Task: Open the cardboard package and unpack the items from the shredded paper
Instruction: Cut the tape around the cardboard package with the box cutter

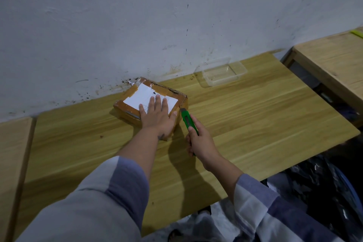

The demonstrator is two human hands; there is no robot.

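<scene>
A flat cardboard package (129, 95), wrapped in brown tape with a white label on top, lies on the wooden table (245, 116) close to the wall. My left hand (157, 113) rests flat on its near right part, fingers spread, holding nothing. My right hand (198, 141) grips a green utility knife (187, 119), whose tip touches the package's right side near the top edge. The package is closed; its contents are hidden.
An empty clear plastic container (221, 73) sits by the wall to the right of the package. A second wooden table (334, 59) stands at the far right across a gap. Dark plastic bags (324, 179) lie on the floor beyond the table's right edge.
</scene>
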